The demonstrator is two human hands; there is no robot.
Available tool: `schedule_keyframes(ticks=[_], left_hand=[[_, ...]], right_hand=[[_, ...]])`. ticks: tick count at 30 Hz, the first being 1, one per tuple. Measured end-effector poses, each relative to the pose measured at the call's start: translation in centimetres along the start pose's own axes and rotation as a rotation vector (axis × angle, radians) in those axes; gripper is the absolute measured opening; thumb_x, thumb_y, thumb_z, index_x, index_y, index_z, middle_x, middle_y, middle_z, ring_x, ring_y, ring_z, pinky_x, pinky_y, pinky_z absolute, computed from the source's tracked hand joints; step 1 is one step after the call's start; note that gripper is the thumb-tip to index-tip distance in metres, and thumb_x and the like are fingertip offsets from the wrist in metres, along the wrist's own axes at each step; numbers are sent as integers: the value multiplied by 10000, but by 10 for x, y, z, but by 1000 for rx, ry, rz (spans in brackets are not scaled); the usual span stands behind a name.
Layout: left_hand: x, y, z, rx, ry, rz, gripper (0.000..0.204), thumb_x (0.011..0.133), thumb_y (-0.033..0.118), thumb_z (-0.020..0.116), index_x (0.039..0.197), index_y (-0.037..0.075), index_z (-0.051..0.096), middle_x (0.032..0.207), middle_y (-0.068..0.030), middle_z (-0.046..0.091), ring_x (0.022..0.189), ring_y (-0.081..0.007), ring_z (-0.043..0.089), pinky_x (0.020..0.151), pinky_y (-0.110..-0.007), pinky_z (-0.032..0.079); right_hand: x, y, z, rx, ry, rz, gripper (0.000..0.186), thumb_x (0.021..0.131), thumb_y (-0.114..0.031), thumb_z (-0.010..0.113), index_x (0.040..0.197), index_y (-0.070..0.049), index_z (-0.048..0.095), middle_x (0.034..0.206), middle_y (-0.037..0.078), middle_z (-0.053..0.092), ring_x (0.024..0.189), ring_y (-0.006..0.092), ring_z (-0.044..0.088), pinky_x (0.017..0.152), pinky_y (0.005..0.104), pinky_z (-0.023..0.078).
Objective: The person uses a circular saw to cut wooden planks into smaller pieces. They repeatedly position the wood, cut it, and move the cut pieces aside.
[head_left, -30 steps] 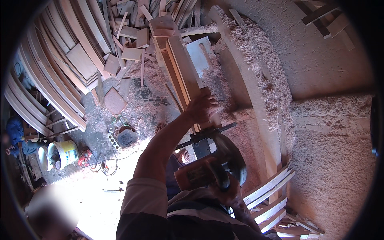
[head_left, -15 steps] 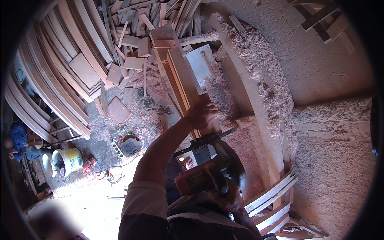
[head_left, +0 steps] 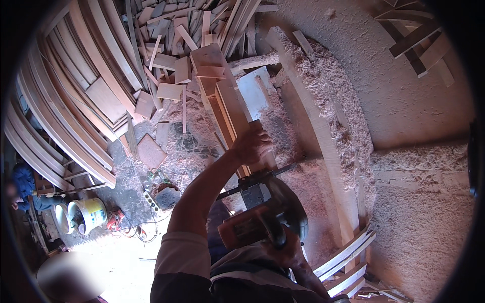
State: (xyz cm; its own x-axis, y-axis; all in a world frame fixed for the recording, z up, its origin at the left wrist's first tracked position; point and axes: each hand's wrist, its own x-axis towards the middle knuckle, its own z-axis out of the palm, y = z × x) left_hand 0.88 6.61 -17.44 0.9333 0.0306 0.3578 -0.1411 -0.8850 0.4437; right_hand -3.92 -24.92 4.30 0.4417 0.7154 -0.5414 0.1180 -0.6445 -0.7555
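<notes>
And there sat the circular saw [head_left: 245, 227], low in the middle of the view, just in front of the person's body, its flat base up against the near end of a short board [head_left: 265, 161]. Whether the blade was in the wood, you couldn't tell. The right hand [head_left: 289, 248] was wrapped closed around the saw's dark handle! Up ahead, the left hand [head_left: 252, 145] was part-closed, fingers bent over the short board and holding it, atop a long wooden trough [head_left: 236, 106] running away from the body. Right of that, a pale sheet [head_left: 252, 91] lay flat, then a heavy beam [head_left: 323, 126] with shavings [head_left: 343, 101] heaped along it. Beyond the trough's far end, offcuts [head_left: 172, 61] were piled high; over left, long boards [head_left: 76, 116] stood in rows, with a bucket [head_left: 92, 216] below them.
</notes>
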Motion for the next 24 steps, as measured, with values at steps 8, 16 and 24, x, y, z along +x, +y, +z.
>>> schedule_keyframes(ticks=[8,16,24], left_hand=[[12,-39,-20,45,37,19,266,892,256,737,1111,105,749,1156,-53,725,1201,-263,629,1075,-416,505],[20,-75,-32,25,42,-7,257,913,265,730,1119,115,763,1173,-35,728,1217,-249,623,1086,-413,493],[30,-111,-44,51,58,7,250,924,287,724,1106,121,768,1159,-35,733,1221,-244,622,1096,-416,484]], right_hand=[[40,-30,3,-9,-19,2,616,836,-229,847,1361,-16,605,1016,140,759,944,211,741,853,393,591],[71,-57,8,40,21,2,389,802,-162,868,1086,-17,645,925,60,695,853,148,660,783,353,555],[104,-74,7,98,-12,-44,419,820,-157,863,1147,-18,640,944,47,693,873,126,656,783,341,559]])
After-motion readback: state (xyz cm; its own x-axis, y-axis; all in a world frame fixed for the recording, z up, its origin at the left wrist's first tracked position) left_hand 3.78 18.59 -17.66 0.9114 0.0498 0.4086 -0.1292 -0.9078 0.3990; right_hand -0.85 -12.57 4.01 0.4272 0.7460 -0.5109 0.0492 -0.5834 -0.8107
